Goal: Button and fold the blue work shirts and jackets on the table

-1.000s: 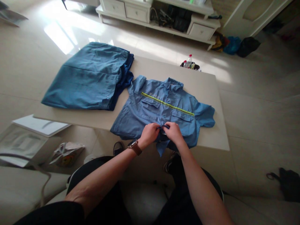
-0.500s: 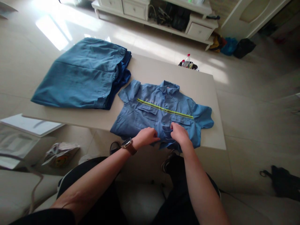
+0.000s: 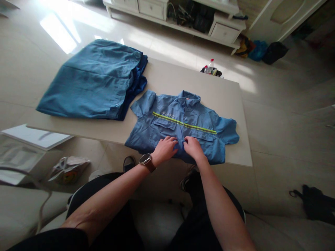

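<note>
A blue short-sleeved work shirt (image 3: pixel 167 104) lies front up on the table (image 3: pixel 220 90), collar away from me, with a yellow-green stripe across its chest and two flap pockets. My left hand (image 3: pixel 164 150), below a wristwatch, rests on the shirt's lower front with its fingers apart. Beside it, my right hand (image 3: pixel 193 147) has its fingers curled together at the button placket, pinching the cloth there. The shirt's lower edge lies along the near side of the table, partly hidden by my hands and wrists.
Folded blue garments (image 3: pixel 89 80) form a stack on the table's left part. Bottles with red caps (image 3: pixel 210 64) stand beyond its far edge. A white cabinet (image 3: pixel 154 9) is farther back. At the lower left are a white box (image 3: pixel 34 136) and a plastic bag (image 3: pixel 69 169).
Both hands have moved slightly up the shirt, and the right one has shifted left. My left fingers have spread out. The shirt's loose lower edge looks flatter now.
</note>
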`<state>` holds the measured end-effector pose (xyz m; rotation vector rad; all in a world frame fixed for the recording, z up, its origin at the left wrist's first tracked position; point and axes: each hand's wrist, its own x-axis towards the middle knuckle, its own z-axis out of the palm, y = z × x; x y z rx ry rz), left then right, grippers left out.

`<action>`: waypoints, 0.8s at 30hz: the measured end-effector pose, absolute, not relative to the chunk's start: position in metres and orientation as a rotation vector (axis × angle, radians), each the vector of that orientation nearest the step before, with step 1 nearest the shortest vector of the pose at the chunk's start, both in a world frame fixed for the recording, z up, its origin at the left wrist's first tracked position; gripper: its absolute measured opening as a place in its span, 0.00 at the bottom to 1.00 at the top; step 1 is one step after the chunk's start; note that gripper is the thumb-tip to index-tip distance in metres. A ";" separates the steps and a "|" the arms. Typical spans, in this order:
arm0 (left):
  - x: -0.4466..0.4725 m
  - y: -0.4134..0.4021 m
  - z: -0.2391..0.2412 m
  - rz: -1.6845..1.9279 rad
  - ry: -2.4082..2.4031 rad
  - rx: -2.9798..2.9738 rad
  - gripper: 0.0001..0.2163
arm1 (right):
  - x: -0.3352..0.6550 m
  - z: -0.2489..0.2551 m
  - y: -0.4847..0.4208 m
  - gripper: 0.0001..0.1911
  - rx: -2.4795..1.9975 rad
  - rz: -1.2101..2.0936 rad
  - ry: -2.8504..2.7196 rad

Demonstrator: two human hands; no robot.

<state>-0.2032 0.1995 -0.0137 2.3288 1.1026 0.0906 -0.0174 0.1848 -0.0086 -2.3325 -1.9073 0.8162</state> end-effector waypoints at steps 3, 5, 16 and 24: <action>-0.198 0.199 -0.009 0.122 1.191 2.289 0.17 | -0.013 -0.010 0.188 0.07 -2.142 0.967 -1.822; -0.195 0.200 -0.008 0.149 1.240 2.259 0.16 | -0.012 -0.011 0.190 0.07 -2.002 1.083 -1.766; -0.194 0.205 -0.009 0.243 1.243 2.244 0.10 | -0.011 -0.003 0.193 0.07 -1.695 1.351 -1.641; -0.193 0.206 -0.010 0.349 1.238 2.193 0.12 | -0.010 -0.005 0.189 0.12 -1.779 1.083 -1.807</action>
